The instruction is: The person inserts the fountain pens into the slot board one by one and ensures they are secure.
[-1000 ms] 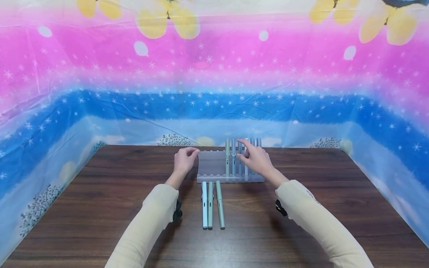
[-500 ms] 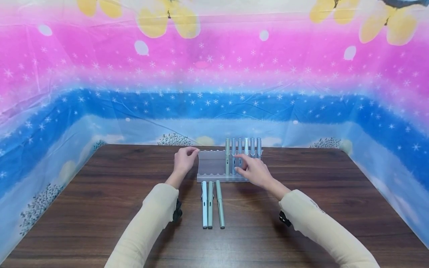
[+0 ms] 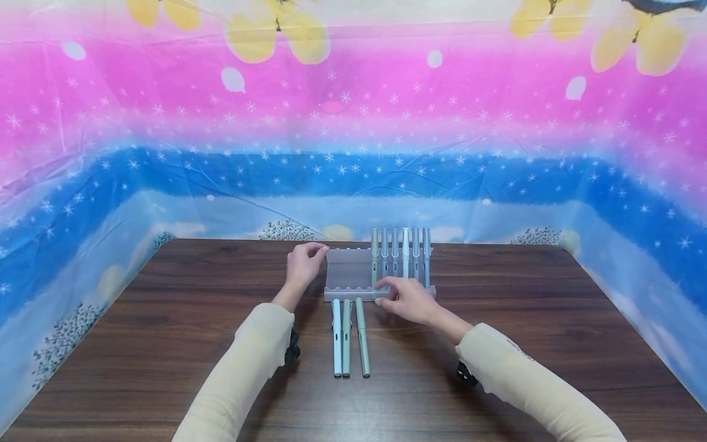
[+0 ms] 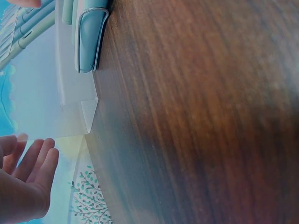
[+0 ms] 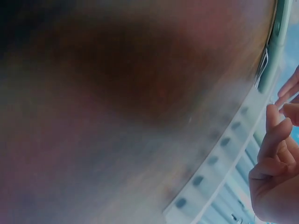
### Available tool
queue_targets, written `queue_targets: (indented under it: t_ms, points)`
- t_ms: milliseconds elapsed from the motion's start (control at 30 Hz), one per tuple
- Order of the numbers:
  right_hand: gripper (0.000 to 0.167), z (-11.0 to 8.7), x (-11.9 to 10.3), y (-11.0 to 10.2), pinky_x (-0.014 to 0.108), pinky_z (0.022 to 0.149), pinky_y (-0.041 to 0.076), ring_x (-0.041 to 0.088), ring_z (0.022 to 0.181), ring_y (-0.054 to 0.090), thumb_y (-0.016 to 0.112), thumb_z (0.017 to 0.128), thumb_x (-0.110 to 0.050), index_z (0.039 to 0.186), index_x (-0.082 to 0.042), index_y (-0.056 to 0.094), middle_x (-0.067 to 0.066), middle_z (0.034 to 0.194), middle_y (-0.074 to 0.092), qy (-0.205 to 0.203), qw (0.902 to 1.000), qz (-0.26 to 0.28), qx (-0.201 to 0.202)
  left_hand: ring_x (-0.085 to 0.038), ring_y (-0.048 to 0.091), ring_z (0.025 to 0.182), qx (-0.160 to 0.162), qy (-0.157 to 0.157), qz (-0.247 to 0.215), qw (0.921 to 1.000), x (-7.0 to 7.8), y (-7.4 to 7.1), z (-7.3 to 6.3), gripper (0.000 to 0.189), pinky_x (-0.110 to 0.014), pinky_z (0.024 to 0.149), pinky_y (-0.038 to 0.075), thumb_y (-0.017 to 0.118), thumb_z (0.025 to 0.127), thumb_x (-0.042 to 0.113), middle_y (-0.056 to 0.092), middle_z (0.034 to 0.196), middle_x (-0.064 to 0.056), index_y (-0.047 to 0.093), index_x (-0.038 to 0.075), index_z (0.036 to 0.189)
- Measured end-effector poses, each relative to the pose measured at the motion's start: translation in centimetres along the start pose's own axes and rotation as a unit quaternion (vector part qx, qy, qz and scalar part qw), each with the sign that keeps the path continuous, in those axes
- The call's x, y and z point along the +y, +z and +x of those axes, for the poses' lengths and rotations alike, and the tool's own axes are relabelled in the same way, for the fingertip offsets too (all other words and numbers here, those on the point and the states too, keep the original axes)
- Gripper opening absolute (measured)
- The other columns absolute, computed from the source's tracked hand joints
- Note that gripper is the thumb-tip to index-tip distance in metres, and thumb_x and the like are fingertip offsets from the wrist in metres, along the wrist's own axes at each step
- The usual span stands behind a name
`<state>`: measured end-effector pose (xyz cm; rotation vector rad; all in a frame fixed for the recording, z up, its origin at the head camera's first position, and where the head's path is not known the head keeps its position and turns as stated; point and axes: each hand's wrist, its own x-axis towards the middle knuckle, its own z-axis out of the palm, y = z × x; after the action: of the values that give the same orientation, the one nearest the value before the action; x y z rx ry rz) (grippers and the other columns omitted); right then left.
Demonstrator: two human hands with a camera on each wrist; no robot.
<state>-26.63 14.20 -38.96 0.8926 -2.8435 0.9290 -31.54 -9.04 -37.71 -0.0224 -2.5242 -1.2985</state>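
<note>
In the head view a clear pen rack (image 3: pixel 349 270) with scalloped edges stands toward the back of the table. My left hand (image 3: pixel 304 265) pinches its upper left corner between thumb and fingertips. Several capped pens lean in the right part of the rack, with a green pen (image 3: pixel 375 258) leftmost among them. My right hand (image 3: pixel 413 301) hovers at the rack's front lip, thumb and index finger apart with nothing between them, hiding the lower ends of some pens. Before the rack lie a pale blue pen (image 3: pixel 337 341), a green pen (image 3: pixel 347 344) touching or nearly touching it, and another green pen (image 3: pixel 362 337) slightly apart.
The dark wooden table (image 3: pixel 166 344) reaches to a printed cloth backdrop (image 3: pixel 353 172) at the back and sides. The left wrist view shows the rack's end (image 4: pixel 77 112) close to the tabletop.
My right hand has come down from the tops of the racked pens to the rack's front lip, toward the loose pens. The left hand has stayed at the corner.
</note>
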Motion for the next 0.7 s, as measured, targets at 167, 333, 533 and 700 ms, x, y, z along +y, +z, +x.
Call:
queue_targets:
  t_ms: [167, 333, 533, 700]
  points:
    - [0.029, -0.3, -0.6, 0.6, 0.026, 0.043, 0.040, 0.009, 0.047, 0.050, 0.061, 0.084, -0.020, 0.109, -0.008, 0.058, -0.007, 0.061, 0.055, 0.008, 0.9991, 0.024, -0.034, -0.025, 0.055, 0.091, -0.001, -0.003, -0.002, 1.0000, 0.0, 0.0, 0.0, 0.024, -0.038, 0.082, 0.039, 0.054, 0.088, 0.022, 0.064, 0.095, -0.010, 0.066, 0.004, 0.100]
    - [0.028, -0.4, -1.1, 1.2, 0.028, 0.043, 0.042, 0.011, 0.045, 0.051, 0.059, 0.085, -0.022, 0.110, -0.008, 0.057, -0.005, 0.061, 0.056, 0.023, 0.9970, 0.038, -0.063, -0.025, 0.054, 0.093, -0.003, -0.006, -0.004, 1.0000, 0.0, 0.0, 0.0, 0.024, -0.039, 0.083, 0.039, 0.054, 0.088, 0.022, 0.064, 0.096, -0.010, 0.066, 0.005, 0.101]
    - [0.027, -0.2, -1.6, 1.6, 0.027, 0.040, 0.041, 0.010, 0.044, 0.052, 0.058, 0.086, -0.022, 0.109, -0.008, 0.058, -0.003, 0.057, 0.058, 0.021, 0.9969, 0.028, -0.070, -0.025, 0.054, 0.092, -0.003, -0.010, -0.008, 0.9999, 0.0, 0.0, 0.0, 0.025, -0.038, 0.082, 0.039, 0.054, 0.088, 0.022, 0.064, 0.097, -0.010, 0.066, 0.005, 0.101]
    - [0.029, 0.2, -2.1, 2.0, 0.026, 0.038, 0.035, 0.007, 0.043, 0.048, 0.059, 0.085, -0.027, 0.108, -0.008, 0.059, -0.008, 0.053, 0.055, 0.023, 0.9975, -0.015, -0.065, -0.025, 0.054, 0.093, -0.003, -0.009, -0.007, 0.9999, 0.1, 0.0, 0.0, 0.024, -0.039, 0.082, 0.039, 0.055, 0.088, 0.022, 0.063, 0.097, -0.010, 0.066, 0.004, 0.101]
